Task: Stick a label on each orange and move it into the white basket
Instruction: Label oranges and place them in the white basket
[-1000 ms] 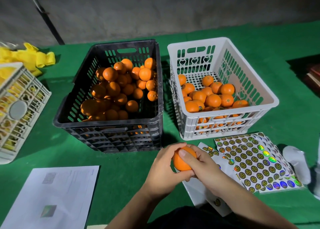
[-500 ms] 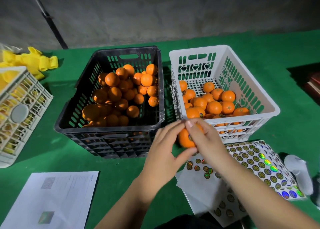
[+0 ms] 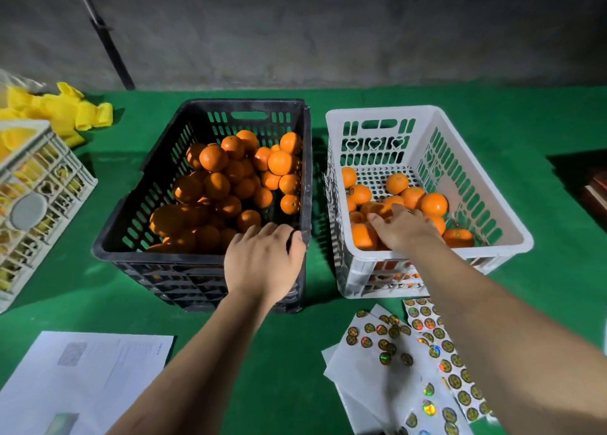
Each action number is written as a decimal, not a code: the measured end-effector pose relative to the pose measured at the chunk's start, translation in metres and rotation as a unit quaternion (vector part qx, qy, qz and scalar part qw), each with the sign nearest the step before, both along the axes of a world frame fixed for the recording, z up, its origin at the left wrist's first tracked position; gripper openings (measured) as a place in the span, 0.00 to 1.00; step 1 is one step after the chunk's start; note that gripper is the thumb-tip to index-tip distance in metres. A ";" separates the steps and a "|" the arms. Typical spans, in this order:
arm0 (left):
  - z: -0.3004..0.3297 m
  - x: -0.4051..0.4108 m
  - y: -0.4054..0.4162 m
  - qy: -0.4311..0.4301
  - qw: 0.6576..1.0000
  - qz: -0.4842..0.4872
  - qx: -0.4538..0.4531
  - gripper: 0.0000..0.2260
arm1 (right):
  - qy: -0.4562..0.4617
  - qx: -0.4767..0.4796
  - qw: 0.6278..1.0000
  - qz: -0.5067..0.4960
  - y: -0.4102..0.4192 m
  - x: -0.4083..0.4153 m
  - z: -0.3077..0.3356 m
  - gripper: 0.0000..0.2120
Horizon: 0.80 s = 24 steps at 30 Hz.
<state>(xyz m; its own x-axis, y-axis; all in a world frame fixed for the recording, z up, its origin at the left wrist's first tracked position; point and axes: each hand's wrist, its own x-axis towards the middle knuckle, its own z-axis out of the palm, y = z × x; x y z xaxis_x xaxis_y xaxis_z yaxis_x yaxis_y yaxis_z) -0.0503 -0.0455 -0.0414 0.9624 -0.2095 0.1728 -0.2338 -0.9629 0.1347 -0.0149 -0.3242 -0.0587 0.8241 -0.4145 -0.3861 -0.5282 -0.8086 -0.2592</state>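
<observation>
Two crates stood side by side on the green tabletop [image 3: 328, 362]: a black crate [image 3: 138, 237] on the left and the white basket [image 3: 502, 224] on the right, a narrow gap between them. The black crate held a heap of oranges [image 3: 226, 184], well over twenty, too piled up for an exact count. The white basket held about a dozen labelled oranges [image 3: 423, 198] gathered toward its near end, some hidden under the arm.

Two bare hands were in view. The left hand [image 3: 262, 263] reached over the near rim of the black crate at its right corner, fingers loosely curved and pointing down toward the fruit; it gripped nothing that could be seen. The right hand [image 3: 402, 226] was inside the white basket, its fingers spread and resting on the oranges there; whether an orange was under its palm could not be told.

Near the front right lay several sheets of round holographic stickers [image 3: 427, 336], at least three sheets overlapping, one largely peeled bare. One printed paper sheet [image 3: 82, 378] lay at the front left. A third, pale crate [image 3: 39, 198] sat tilted at the left edge with yellow contents, and a bundle of yellow material [image 3: 65, 112] lay behind it.
</observation>
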 end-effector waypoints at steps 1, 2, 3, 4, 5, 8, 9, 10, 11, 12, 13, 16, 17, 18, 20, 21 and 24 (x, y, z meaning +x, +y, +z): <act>0.000 0.000 -0.001 0.002 1.000 0.002 0.005 0.26 | -0.013 -0.044 0.999 0.003 0.004 0.000 0.001 0.37; 0.001 0.001 -0.002 0.005 1.000 0.004 0.005 0.26 | -0.047 -0.078 0.996 0.019 0.007 -0.001 0.002 0.36; 0.001 0.001 -0.003 0.010 1.000 0.007 0.003 0.25 | -0.095 -0.090 0.990 0.046 0.010 -0.002 0.003 0.34; 0.002 0.001 -0.004 0.013 1.000 0.008 0.002 0.24 | -0.149 -0.070 0.984 0.072 0.014 -0.002 0.003 0.33; 0.003 0.001 -0.003 0.016 1.000 0.008 0.003 0.24 | -0.198 -0.021 0.975 0.094 0.022 -0.003 0.004 0.32; 0.005 0.000 -0.002 0.027 1.000 0.006 0.013 0.23 | -0.250 0.088 0.950 0.163 0.055 -0.003 0.002 0.31; 0.006 0.001 -0.002 0.035 0.999 0.004 0.012 0.22 | -0.235 0.057 0.951 0.194 0.064 -0.003 -0.001 0.31; 0.007 0.001 -0.002 0.045 0.999 0.000 0.003 0.20 | -0.222 0.009 0.950 0.219 0.069 -0.004 -0.004 0.31; 0.007 0.003 -0.001 0.056 0.998 -0.007 -0.013 0.18 | -0.215 -0.029 0.949 0.231 0.070 -0.004 -0.006 0.31; 0.007 0.005 0.002 0.071 0.997 -0.016 -0.031 0.17 | -0.213 -0.051 0.948 0.230 0.069 -0.004 -0.006 0.31; 0.007 0.008 0.005 0.094 0.994 -0.028 -0.049 0.16 | -0.215 -0.064 0.947 0.230 0.068 -0.005 -0.005 0.31; 0.010 0.034 0.013 0.207 0.968 -0.063 -0.128 0.15 | -0.214 -0.099 0.938 0.253 0.069 -0.007 -0.005 0.30; 0.011 0.050 0.015 0.225 0.960 -0.066 -0.150 0.15 | -0.210 -0.105 0.937 0.260 0.071 -0.006 -0.005 0.30; 0.011 0.069 0.017 0.221 0.962 -0.061 -0.147 0.16 | -0.208 -0.107 0.937 0.261 0.072 -0.006 -0.003 0.30; 0.010 0.106 0.023 0.184 0.979 -0.021 -0.082 0.19 | -0.205 -0.105 0.940 0.253 0.072 -0.006 0.000 0.29; 0.008 0.123 0.027 0.172 0.984 0.014 -0.046 0.22 | -0.205 -0.106 0.941 0.249 0.072 -0.006 0.000 0.29; -0.004 0.166 0.040 0.182 0.975 0.125 -0.002 0.29 | -0.201 -0.110 0.944 0.239 0.071 -0.007 0.000 0.28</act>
<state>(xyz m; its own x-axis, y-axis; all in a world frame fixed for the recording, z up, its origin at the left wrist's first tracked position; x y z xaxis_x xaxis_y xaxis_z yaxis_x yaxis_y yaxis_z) 0.1154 -0.0055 -0.0453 0.9812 0.0389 -0.1890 0.0716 -0.9829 0.1694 -0.0223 -0.2529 -0.0587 0.9987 0.0080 0.0498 0.0158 -0.9870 -0.1598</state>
